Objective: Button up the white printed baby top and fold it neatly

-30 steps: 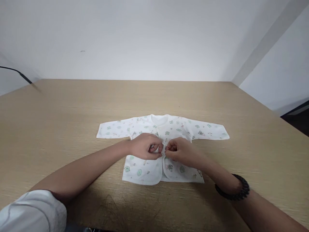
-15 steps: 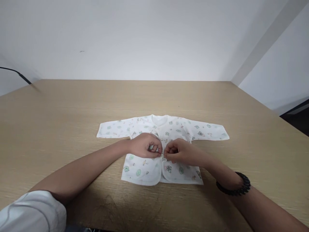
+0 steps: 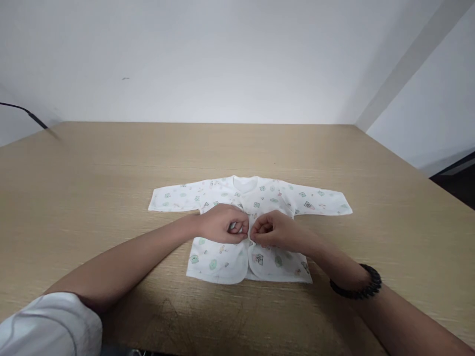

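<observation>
A small white baby shirt (image 3: 218, 262) with green and brown animal prints lies flat, sleeves spread to both sides and neckline away from me. Its front opening runs down the middle, and the lower edges part slightly. My left hand (image 3: 227, 225) pinches the left front edge at mid-height, fingers curled. Facing it, my right hand (image 3: 276, 230) is closed in a pinch on the right front edge. The fingertips of both hands almost meet at the opening. Whatever small fastening lies between them is hidden.
The shirt rests on a light wooden table (image 3: 166, 146) that meets a white wall (image 3: 237, 59) at the back. A black cable (image 3: 37, 120) comes in at the far left. Some dark object (image 3: 458, 178) stands beyond the table's right edge.
My right hand has shifted slightly left and up, bringing its fingertips closer to my left hand's. The left hand and the shirt stay nearly in place.
</observation>
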Available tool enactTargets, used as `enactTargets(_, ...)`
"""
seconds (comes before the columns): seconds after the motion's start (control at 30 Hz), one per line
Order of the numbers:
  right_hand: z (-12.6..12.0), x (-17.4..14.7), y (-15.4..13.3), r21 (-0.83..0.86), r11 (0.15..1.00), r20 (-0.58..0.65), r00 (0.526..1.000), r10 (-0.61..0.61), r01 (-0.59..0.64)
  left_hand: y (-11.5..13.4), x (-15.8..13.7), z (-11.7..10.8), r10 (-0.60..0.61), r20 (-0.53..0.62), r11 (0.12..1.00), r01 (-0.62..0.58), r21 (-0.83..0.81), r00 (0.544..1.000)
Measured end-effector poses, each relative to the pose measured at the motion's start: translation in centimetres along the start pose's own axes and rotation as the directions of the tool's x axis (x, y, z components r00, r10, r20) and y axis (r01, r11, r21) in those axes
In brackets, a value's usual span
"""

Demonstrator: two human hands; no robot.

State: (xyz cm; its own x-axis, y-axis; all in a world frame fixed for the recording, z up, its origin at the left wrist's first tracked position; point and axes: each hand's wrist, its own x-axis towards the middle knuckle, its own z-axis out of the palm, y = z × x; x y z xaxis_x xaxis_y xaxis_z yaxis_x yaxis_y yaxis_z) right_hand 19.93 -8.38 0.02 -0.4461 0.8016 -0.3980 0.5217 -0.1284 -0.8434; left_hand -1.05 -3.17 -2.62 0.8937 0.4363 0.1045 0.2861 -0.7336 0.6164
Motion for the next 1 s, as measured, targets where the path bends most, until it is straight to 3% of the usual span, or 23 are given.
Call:
enactTargets(0.23, 0.7, 0.2, 0.3, -0.053, 0.999, -0.087, 0.996, 0.006, -0.011, -0.2, 0.0, -0.1, 0.054, 0.018, 0.998, -0.054, 0.012, 0.998)
enactTargets(0.37, 0.8, 0.3, 0.5, -0.057, 0.998, -0.090, 0.996, 0.004, -0.009, -0.2, 0.0, -0.4, 0.078, 0.056, 0.997, -0.079, 0.010, 0.995)
enactTargets(0.53, 0.7, 0.3, 0.3, -0.036, 0.999, -0.090, 0.996, 0.024, -0.027, -0.2, -0.1, -0.2, 0.058, 0.025, 0.997, -0.059, 0.039, 0.998)
enactTargets(0.73, 0.2, 0.2, 0.0, 0.071, 0.997, -0.004, 0.999, 0.041, -0.040, -0.4, -0.3, 0.4, 0.203, -0.073, 0.952, -0.180, 0.249, 0.976)
enactTargets(0.9, 0.2, 0.2, 0.1, 0.073, 0.997, -0.012, 0.999, 0.038, -0.037, -0.3, -0.6, 0.7, 0.333, -0.011, 0.829, -0.287, 0.479, 0.943)
enactTargets(1.0, 0.3, 0.3, 0.3, 0.066, 0.997, -0.015, 0.999, 0.047, -0.046, -0.2, -0.6, 0.6, 0.316, 0.000, 0.838, -0.279, 0.470, 0.949)
